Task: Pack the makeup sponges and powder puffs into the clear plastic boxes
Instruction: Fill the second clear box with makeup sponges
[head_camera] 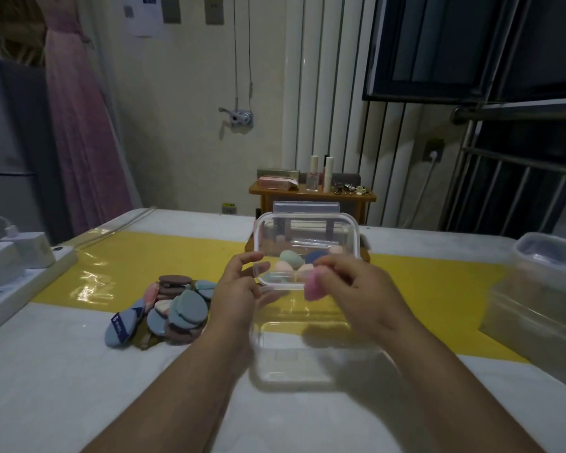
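We're mid-loading sponges: our left hand (239, 286) holds the near-left corner of the clear rectangular plastic box (307, 223), and our right hand (356, 282) pinches a pink teardrop makeup sponge (313, 287) at its near rim. Next, we judge, it needs tucking in among the others; the heap of round powder puffs (174, 308) waits on the table (79, 387), left.

The worktop (62, 387) is covered in white, with a glossy yellow strip (438, 282) running across it. On it lie a heap of powder puffs (177, 308), an open clear plastic box (307, 354) just beside them, a power strip (20, 289) carrying chargers (30, 250) at the left edge, and stacked clear boxes (543, 299) at the right.
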